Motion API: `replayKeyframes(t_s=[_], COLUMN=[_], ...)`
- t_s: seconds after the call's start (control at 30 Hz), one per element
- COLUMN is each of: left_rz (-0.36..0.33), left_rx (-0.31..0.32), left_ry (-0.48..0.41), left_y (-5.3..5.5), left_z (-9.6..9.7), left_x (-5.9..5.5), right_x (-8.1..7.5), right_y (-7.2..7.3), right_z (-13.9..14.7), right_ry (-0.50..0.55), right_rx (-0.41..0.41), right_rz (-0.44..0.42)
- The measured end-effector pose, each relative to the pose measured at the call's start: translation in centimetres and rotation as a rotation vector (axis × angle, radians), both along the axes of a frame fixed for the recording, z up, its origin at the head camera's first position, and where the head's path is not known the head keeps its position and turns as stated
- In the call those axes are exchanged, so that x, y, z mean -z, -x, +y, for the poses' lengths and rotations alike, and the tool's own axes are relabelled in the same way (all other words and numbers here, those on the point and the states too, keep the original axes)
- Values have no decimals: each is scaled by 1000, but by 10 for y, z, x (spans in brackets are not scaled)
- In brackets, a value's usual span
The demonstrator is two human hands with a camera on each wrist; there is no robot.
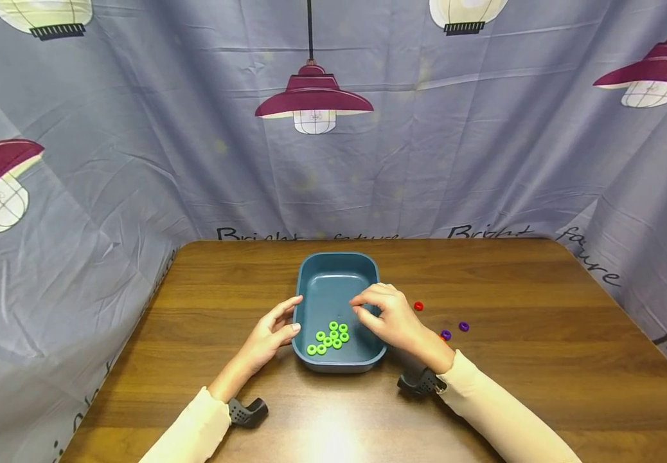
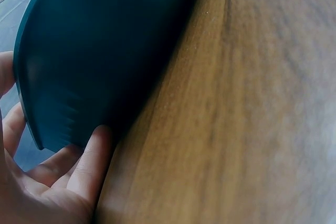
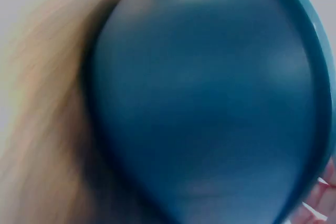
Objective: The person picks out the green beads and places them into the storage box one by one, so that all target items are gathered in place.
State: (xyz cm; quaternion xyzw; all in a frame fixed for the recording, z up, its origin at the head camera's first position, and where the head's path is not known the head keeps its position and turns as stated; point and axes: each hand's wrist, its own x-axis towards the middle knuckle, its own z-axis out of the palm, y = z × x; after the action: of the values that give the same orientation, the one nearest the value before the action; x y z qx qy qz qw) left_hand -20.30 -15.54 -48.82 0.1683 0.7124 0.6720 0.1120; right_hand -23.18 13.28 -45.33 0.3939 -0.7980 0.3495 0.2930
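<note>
A blue-grey plastic bin [image 1: 339,368] sits on the table, with several small green rings [image 1: 333,335] lying loose in its near part. My left hand [image 1: 265,334] rests at the bin's left side, thumb and fingers touching its rim and wall; the left wrist view shows fingers [image 2: 93,169] against the outer wall. Over the bin's right rim reaches my right hand [image 1: 392,315], its thumb and index fingertips close together above the bin floor. I see nothing between them. The right wrist view is blurred and shows mostly the bin's outer wall [image 3: 205,98].
Right of the bin, a red ring [image 1: 419,306] and a purple ring [image 1: 464,326] lie on the wooden table [image 1: 223,276]. Beside my right forearm are another purple ring [image 1: 446,335] and a partly hidden orange-red ring. A grey patterned curtain [image 1: 241,173] hangs behind the table.
</note>
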Motion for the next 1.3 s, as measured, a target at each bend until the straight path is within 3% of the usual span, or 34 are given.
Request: replayKeyframes(t_s=[0.17, 0.37, 0.9, 1.3], left_rz=[5, 2, 8, 8], left_rx=[-11, 0, -4, 1], left_ry=[26, -1, -3, -1], left_y=[0, 1, -1, 0], left_z=[-2, -2, 1, 0], left_x=[0, 2, 1, 1], right_x=[6, 6, 28, 36], right_y=[-2, -5, -18, -21], right_z=[20, 37, 88, 94], right_ry=[23, 57, -17, -81], right_rx=[61, 87, 240, 348], right_rz=[11, 30, 16, -114])
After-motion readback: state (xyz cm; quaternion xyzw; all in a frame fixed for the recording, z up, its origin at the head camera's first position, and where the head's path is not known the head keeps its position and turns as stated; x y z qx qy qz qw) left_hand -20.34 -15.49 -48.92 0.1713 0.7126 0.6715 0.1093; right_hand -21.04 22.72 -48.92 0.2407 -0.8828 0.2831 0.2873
